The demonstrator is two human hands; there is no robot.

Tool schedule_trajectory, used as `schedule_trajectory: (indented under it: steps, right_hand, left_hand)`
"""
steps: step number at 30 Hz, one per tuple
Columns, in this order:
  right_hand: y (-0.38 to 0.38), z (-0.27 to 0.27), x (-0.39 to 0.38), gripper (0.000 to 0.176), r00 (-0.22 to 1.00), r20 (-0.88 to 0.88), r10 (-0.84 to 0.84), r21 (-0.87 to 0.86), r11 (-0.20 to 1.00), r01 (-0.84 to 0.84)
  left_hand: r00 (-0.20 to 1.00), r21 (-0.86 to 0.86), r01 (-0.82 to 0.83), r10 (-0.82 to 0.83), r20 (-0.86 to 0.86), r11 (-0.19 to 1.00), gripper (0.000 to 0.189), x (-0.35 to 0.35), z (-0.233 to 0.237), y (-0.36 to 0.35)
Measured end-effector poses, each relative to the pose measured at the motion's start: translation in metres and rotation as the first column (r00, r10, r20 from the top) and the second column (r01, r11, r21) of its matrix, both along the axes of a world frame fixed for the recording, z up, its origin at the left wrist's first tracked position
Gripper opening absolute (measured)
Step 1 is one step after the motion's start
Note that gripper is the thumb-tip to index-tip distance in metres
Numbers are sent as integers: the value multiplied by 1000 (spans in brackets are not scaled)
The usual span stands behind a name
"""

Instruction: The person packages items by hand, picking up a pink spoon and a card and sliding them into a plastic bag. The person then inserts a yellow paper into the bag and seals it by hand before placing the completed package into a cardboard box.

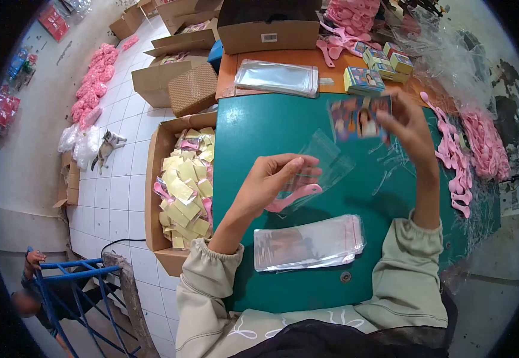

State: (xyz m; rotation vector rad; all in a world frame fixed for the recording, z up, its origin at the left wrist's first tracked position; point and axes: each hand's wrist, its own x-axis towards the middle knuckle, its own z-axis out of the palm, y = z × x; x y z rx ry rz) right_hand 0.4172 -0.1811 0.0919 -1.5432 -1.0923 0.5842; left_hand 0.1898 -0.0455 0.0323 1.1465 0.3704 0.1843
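My left hand [277, 179] is closed on a clear plastic bag [325, 164] with a pink spoon [295, 198] in or against it, over the green table. To the upper right, my right hand [406, 122] grips a colourful printed card [361, 118], its picture turned up. The card is close to the bag's far end, and I cannot make out whether they touch. Below my hands lies a stack of clear bags [307, 243]. Small stacks of printed cards [364, 79] sit on the orange surface beyond the card in my hand.
A carton [152, 197] of packed spoons and yellow cards stands left of the green table [241, 131]. More clear bags [277, 77] lie at the back. Strung pink spoons [450, 143] run along the right. A cat [109, 146] and a person [29, 298] are at left.
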Motion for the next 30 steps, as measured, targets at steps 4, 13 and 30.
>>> schedule_trajectory:
  steps: [4, 13, 30]
  right_hand:
    - [-25, 10, -38, 13, 991, 74, 111, -204, 974, -94]
    - [-24, 12, -51, 10, 990, 141, -22, -86, 996, 34]
    - [-19, 11, -56, 14, 902, 323, 287, -355, 920, -165]
  left_hand:
    - [999, 20, 32, -33, 29, 999, 31, 4, -1, -3]
    - [996, 104, 68, -74, 53, 992, 31, 1, 3, -2]
    - [994, 379, 110, -96, -56, 919, 29, 2, -3, -7]
